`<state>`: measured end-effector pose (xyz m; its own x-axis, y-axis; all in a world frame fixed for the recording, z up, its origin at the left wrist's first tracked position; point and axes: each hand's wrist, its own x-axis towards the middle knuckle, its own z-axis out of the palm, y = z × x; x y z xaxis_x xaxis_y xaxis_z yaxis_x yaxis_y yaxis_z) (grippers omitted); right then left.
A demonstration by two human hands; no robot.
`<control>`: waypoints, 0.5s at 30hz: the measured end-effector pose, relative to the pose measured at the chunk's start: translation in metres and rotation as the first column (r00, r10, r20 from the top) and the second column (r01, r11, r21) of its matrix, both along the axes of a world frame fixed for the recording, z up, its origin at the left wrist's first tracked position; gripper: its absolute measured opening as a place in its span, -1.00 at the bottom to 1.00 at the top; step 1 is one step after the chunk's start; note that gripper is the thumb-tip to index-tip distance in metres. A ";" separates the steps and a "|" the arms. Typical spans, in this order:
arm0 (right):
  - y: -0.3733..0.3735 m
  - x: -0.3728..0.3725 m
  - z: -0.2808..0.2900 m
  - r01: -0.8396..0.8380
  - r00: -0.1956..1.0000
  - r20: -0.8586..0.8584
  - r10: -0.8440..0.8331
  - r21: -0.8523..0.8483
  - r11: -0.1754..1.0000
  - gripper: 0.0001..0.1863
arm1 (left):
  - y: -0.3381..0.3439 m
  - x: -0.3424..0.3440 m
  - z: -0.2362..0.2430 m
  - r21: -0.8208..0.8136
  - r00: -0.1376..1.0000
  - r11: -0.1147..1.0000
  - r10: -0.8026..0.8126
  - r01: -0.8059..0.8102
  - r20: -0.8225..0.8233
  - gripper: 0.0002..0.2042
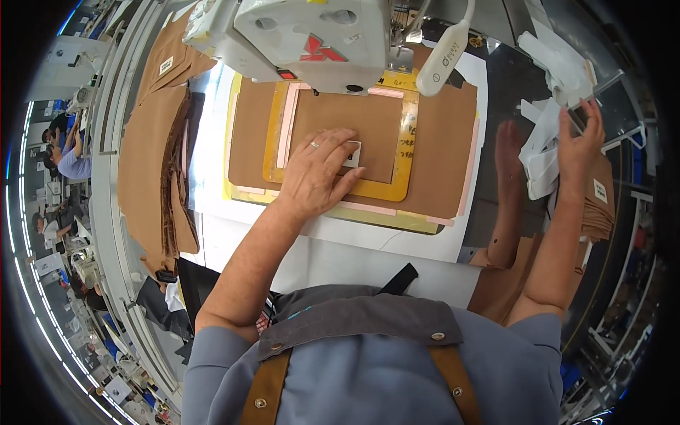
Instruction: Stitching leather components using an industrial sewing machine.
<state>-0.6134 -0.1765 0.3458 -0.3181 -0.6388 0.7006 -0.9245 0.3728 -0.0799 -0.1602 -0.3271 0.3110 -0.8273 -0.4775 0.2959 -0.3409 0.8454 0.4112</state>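
Note:
My left hand point(322, 170) lies with its fingers spread flat on brown fabric point(312, 117), inside a yellow frame point(382, 190). Under and beside its fingertips sits a small white label point(353, 154), partly covered by the hand. The frame rests on a larger brown fabric piece point(443, 152) edged with pale pink strips. Out to the right, my right hand point(581, 138) reaches up beside crumpled white material point(544, 152) and a clear tray point(623, 106). Its thumb and fingers are apart, with a dark gap between them; no held thing can be made out.
A white sewing machine head point(312, 42) overhangs the far side of the frame, with a white hand-held device point(443, 60) hanging beside it. Stacked brown fabric pieces point(149, 170) stand at the left; another brown stack point(601, 195) lies at the right. People work at far left.

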 end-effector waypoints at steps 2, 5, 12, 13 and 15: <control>0.016 -0.046 0.000 0.074 0.997 -0.007 -0.075 -0.064 0.995 -0.47 | -0.005 0.003 0.002 -0.016 0.999 1.000 0.020 -0.021 -0.029 -0.63; 0.057 -0.110 0.000 0.293 0.954 0.094 -0.285 -0.092 0.952 -0.40 | -0.011 0.022 -0.002 -0.042 0.983 0.987 0.153 -0.158 -0.106 -0.58; 0.050 -0.100 -0.034 0.380 0.921 0.154 -0.358 -0.150 0.913 -0.48 | -0.012 0.129 -0.040 0.041 0.854 0.863 0.504 -0.503 -0.127 -0.47; 0.053 -0.101 -0.035 0.365 0.928 0.142 -0.343 -0.175 0.915 -0.48 | -0.013 0.131 -0.043 0.107 0.847 0.861 0.508 -0.497 -0.157 -0.46; 0.057 -0.101 -0.029 0.375 0.925 0.132 -0.355 -0.182 0.909 -0.49 | -0.012 0.126 -0.046 0.133 0.858 0.878 0.478 -0.460 -0.185 -0.45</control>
